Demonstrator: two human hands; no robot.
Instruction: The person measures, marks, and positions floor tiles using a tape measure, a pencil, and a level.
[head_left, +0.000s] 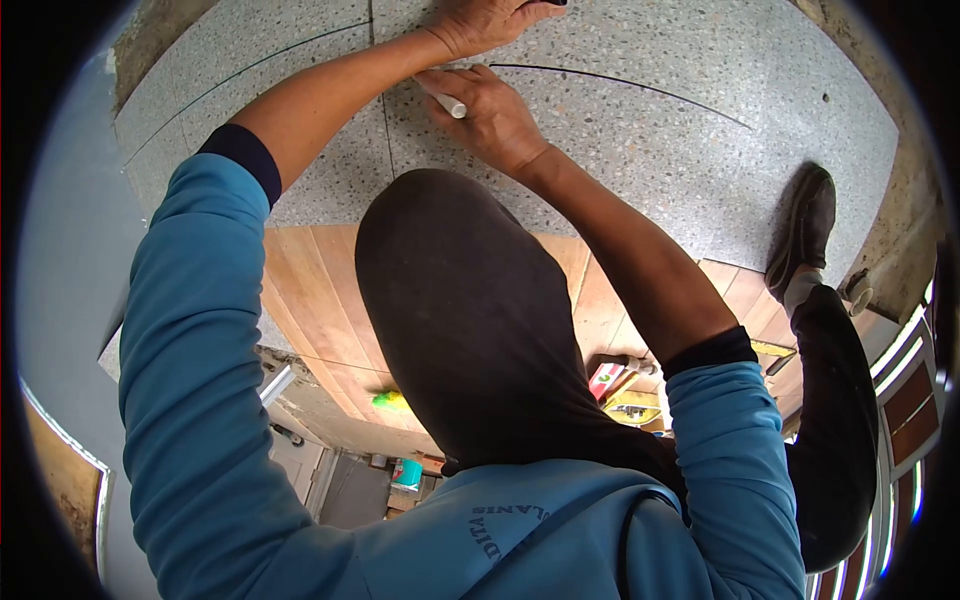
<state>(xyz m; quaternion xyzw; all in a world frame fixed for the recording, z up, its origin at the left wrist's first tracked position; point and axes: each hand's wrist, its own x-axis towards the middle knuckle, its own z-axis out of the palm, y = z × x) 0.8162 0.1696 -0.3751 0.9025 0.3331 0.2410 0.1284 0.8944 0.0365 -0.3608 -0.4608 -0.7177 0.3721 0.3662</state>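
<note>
My right hand (490, 115) is closed round a white cylindrical tool (453, 104), whose rounded end points toward my body. It rests low over the grey speckled slab (620, 170), just right of a dark joint. From beside its fingers a dark curved line (625, 82) runs to the right across the slab. Farther forward, near the top edge, my left hand (480, 25) has its fingertips pressed on a small dark thing (560, 2), mostly cut off by the frame. The working tip of the white tool is hidden by my right hand.
My dark-trousered knee (450, 260) covers the middle, and my shoe (805, 225) stands on the slab at right. Wood-look tiles (320, 290) border the slab. Tools and a yellow item (635, 405) lie behind my knee, with a green container (406, 473) lower down.
</note>
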